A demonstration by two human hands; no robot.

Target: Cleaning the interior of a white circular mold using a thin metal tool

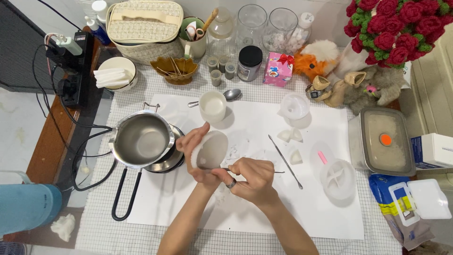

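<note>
A shallow, cream-coloured bowl [211,149], matte and waxy-looking with a pale crust on its inner wall, is tipped on edge above the white paper sheet [245,203] near the middle of the table. The left hand [197,150] curls round its left rim, fingers over the top edge and thumb beneath, so the hollow faces right. The right hand [252,177] (a ring on one finger) is closed in a pinch on a thin metal tool [226,169] whose tip reaches into the bowl's lower inside; the tool's far end pokes out to the right of the knuckles.

Just left of the bowl sits a shiny steel pouring pot [141,139] with a black loop handle, its inside bare and reflective. Farther off, a white cup [213,106] holds something pale and smooth, with a metal spoon [231,95] beside it. Right of the hands lie a second slim metal pick [285,161], small white chunks [290,136] and a round translucent mould [338,178]. At the far right, a rectangular steel tin [383,140] contains a greyish, grainy mass.
</note>
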